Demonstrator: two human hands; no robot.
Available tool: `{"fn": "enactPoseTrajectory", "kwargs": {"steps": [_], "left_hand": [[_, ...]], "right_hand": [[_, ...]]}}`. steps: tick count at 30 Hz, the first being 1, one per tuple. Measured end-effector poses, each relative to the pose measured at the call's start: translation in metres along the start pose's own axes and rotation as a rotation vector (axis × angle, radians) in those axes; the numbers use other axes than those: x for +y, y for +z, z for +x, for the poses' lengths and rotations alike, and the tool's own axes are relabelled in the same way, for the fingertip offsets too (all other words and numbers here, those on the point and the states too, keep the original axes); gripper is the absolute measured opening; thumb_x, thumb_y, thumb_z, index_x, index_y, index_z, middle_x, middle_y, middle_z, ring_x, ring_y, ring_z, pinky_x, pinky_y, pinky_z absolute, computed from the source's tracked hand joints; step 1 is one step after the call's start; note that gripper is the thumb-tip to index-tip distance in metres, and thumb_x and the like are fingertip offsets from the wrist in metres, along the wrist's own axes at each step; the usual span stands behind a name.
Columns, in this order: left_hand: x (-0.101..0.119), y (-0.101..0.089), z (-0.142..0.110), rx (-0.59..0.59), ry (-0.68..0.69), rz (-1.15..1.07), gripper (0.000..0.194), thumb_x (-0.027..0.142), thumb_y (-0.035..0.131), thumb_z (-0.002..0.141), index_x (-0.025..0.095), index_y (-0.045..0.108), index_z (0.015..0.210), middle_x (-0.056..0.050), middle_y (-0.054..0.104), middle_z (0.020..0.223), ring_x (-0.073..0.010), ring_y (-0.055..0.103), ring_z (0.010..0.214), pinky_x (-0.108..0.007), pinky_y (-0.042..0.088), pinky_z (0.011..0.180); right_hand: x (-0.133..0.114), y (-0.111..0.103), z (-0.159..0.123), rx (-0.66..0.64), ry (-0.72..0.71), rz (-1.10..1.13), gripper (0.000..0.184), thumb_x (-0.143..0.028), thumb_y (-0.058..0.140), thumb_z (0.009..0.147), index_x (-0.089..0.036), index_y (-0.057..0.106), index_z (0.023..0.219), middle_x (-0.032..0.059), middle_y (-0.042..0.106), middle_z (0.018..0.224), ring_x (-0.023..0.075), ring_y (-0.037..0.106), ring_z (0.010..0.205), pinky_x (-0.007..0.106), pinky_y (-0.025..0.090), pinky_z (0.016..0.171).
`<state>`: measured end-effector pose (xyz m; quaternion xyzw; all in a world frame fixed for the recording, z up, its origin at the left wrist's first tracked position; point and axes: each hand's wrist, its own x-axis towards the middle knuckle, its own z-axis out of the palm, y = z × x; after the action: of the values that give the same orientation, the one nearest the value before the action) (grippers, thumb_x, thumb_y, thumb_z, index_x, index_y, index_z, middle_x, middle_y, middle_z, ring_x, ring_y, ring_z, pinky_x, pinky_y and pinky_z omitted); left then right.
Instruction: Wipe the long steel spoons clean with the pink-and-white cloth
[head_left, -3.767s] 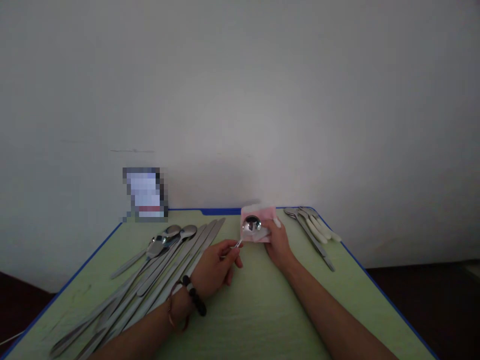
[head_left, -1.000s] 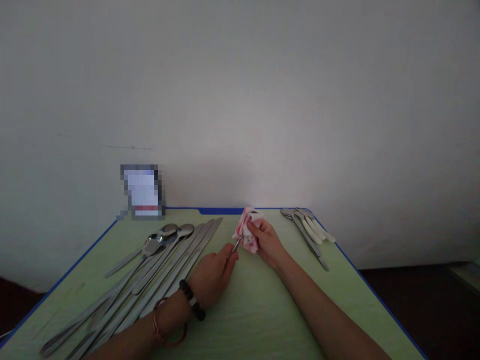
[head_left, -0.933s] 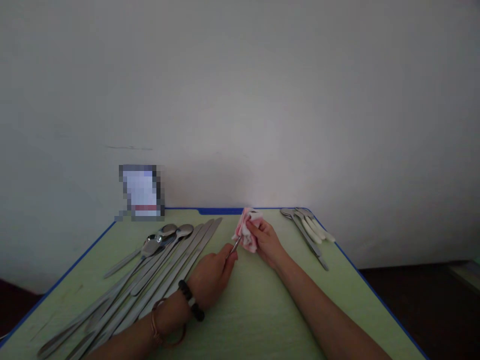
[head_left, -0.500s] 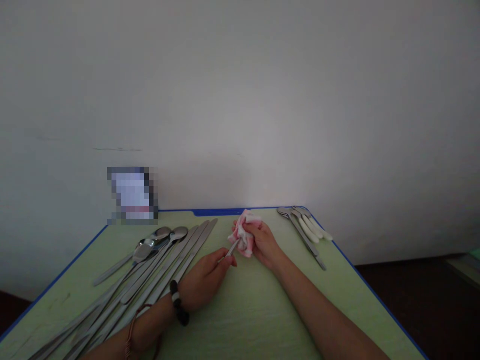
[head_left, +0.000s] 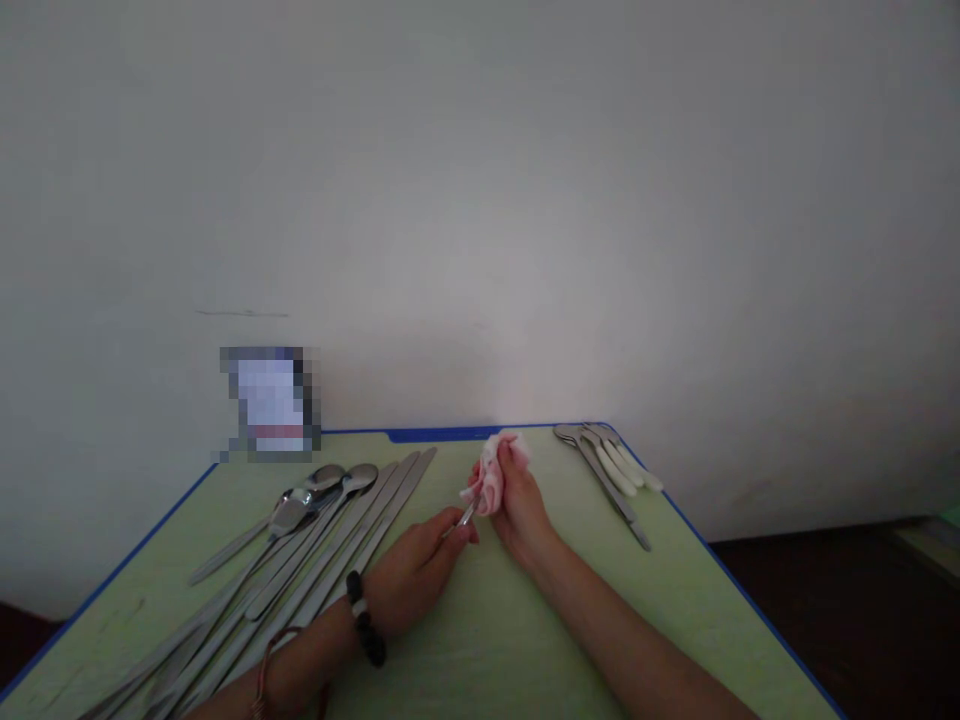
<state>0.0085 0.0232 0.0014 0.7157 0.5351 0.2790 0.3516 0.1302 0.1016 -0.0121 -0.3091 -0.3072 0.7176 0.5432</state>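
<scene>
A pink and white cloth [head_left: 491,480] is bunched up in my right hand [head_left: 519,495], whose fingers are closed around it. From the cloth's lower left side comes the thin metal handle [head_left: 468,514] of a piece of cutlery. My left hand [head_left: 431,545] pinches this handle between thumb and fingers. The cloth hides the other end, so I cannot tell what kind of cutlery it is. Left of my left hand lie several table knives [head_left: 390,510] side by side, with several metal spoons [head_left: 289,515] beyond them.
On the right of the green, blue-edged table [head_left: 517,640] lie metal cutlery [head_left: 611,490] and several pieces with white handles [head_left: 619,470]. A blurred-out upright object [head_left: 271,400] stands at the back left. A pale wall [head_left: 480,220] rises behind the table.
My right hand and the cloth have turned and shifted slightly on the handle. My left hand still grips it. The whole view has moved a little, so everything sits slightly lower.
</scene>
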Motion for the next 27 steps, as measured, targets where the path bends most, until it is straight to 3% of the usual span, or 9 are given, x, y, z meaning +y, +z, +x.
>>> {"fn": "enactPoseTrajectory", "kwargs": {"steps": [3,6,14,19,23,27], "left_hand": [[-0.002,0.002,0.000,0.025,0.041,-0.021,0.028,0.031,0.029,0.091,0.018,0.053,0.094,-0.004,0.063,0.082,-0.0171,0.057,0.074,-0.026,0.040,0.069],[-0.004,0.004,0.001,0.054,0.039,-0.020,0.027,0.031,0.030,0.091,0.018,0.053,0.097,-0.004,0.065,0.084,-0.0177,0.057,0.077,-0.027,0.041,0.073],[-0.003,0.004,0.003,0.091,-0.029,0.027,0.028,0.035,0.030,0.090,0.019,0.052,0.081,-0.003,0.062,0.075,-0.0176,0.056,0.069,-0.026,0.039,0.063],[-0.002,0.005,0.002,0.048,-0.095,0.130,0.029,0.036,0.031,0.089,0.019,0.050,0.075,0.001,0.054,0.060,-0.0156,0.051,0.057,-0.024,0.031,0.053],[0.002,0.003,0.000,0.031,-0.062,0.123,0.026,0.034,0.033,0.088,0.018,0.053,0.085,0.002,0.053,0.059,-0.0143,0.050,0.055,-0.023,0.031,0.052],[0.004,0.001,-0.003,-0.075,-0.052,0.011,0.033,0.036,0.027,0.091,0.018,0.054,0.094,0.007,0.043,0.045,-0.0119,0.043,0.043,-0.022,0.031,0.048]], "right_hand": [[0.008,0.009,-0.006,0.056,0.100,0.090,0.041,-0.059,0.059,0.068,-0.019,0.053,0.068,-0.0034,0.055,0.050,0.0085,0.049,0.041,0.020,0.040,0.039],[0.012,0.012,-0.009,0.044,0.103,0.097,0.040,-0.058,0.061,0.068,-0.018,0.054,0.067,-0.0020,0.057,0.052,0.0090,0.051,0.044,0.019,0.041,0.040],[0.005,-0.001,0.000,-0.126,0.092,-0.032,0.027,-0.038,0.068,0.068,-0.014,0.063,0.079,0.0026,0.065,0.064,0.0120,0.060,0.057,0.023,0.050,0.054],[-0.009,-0.014,0.009,-0.219,0.091,-0.088,0.019,-0.026,0.068,0.067,-0.013,0.063,0.080,0.0028,0.067,0.068,0.0119,0.060,0.056,0.027,0.051,0.057],[-0.015,-0.018,0.014,-0.167,0.046,-0.025,0.022,-0.028,0.071,0.066,-0.016,0.060,0.080,0.0004,0.066,0.068,0.0110,0.059,0.055,0.025,0.051,0.053],[-0.017,-0.020,0.021,-0.069,-0.044,0.070,0.025,-0.036,0.071,0.066,-0.018,0.057,0.078,-0.0025,0.063,0.065,0.0085,0.057,0.051,0.019,0.047,0.046]]}}
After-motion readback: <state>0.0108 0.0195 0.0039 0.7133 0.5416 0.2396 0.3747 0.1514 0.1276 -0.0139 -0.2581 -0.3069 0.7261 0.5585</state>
